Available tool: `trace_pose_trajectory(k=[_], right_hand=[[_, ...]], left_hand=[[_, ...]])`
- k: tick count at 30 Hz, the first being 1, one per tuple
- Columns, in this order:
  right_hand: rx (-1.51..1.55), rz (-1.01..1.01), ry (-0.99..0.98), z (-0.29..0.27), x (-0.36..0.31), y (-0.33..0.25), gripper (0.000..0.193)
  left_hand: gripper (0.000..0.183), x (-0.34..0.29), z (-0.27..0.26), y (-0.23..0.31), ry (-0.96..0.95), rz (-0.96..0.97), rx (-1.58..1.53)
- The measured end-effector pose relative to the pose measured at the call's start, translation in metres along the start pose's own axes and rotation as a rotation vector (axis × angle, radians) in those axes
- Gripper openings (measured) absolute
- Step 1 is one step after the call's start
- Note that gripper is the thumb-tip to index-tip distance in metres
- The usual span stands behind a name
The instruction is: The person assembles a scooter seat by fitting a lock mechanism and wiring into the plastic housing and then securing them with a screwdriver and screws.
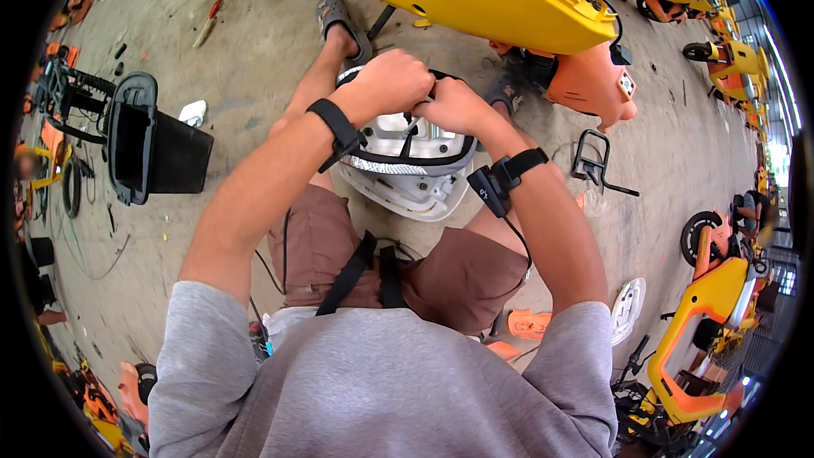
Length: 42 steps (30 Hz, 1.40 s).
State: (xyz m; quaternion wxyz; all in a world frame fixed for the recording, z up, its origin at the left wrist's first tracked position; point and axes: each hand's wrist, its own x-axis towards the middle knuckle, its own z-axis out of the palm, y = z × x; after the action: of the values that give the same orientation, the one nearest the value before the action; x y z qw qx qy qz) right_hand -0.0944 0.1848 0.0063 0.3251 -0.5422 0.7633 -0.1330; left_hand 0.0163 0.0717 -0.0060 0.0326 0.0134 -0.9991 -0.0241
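Observation:
Between my knees sits a white plastic shell (398, 190) with a black edging (418, 170) around its rim and a pale, molded inside. My left hand (397, 81) is closed in a fist over the far part of this rim. Close against it, my right hand (452, 107) is closed too, its fingertips pressed together near the left hand's fingers. A bit of black shows between the hands, but what the fingers pinch is hidden. Below them, a short black piece (408, 134) runs down the middle of the shell.
A yellow and orange scooter body (509, 2) lies just beyond my feet. Left stands a black open bin (174, 148), near a small white piece (193, 113). A black metal frame (591, 157) lies right. Orange parts (527, 323) and a white panel (627, 312) rest behind my right arm.

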Motion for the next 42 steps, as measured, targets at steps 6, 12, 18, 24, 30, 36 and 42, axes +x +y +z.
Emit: trace_pose_trajectory(k=[6,12,18,24,30,36,42], right_hand=[[-0.138,-0.047,0.164,0.005,-0.012,0.003,0.032],[-0.075,-0.082,0.205,0.004,-0.010,0.008,0.035],[-0.069,0.087,0.228,0.006,-0.008,0.007,0.037],[-0.051,0.125,0.308,0.017,-0.011,-0.002,0.036],[0.141,0.199,0.417,0.024,-0.032,0.041,0.038],[0.239,0.214,0.554,0.025,-0.047,0.055,0.035],[0.441,0.287,0.646,0.018,-0.027,0.079,0.035]], left_hand=[[0.060,-0.031,-0.002,0.015,0.531,-0.129,-0.149],[0.047,-0.089,0.056,0.016,0.735,-0.734,-0.881],[0.034,-0.115,0.128,0.054,0.544,-1.777,-1.697],[0.043,-0.112,0.225,0.063,0.559,-1.953,-1.812],[0.018,-0.122,0.213,0.070,0.519,-1.659,-2.319],[0.046,-0.101,0.193,0.078,0.742,-1.389,-2.194],[0.069,-0.091,0.188,0.040,0.657,-1.256,-2.122]])
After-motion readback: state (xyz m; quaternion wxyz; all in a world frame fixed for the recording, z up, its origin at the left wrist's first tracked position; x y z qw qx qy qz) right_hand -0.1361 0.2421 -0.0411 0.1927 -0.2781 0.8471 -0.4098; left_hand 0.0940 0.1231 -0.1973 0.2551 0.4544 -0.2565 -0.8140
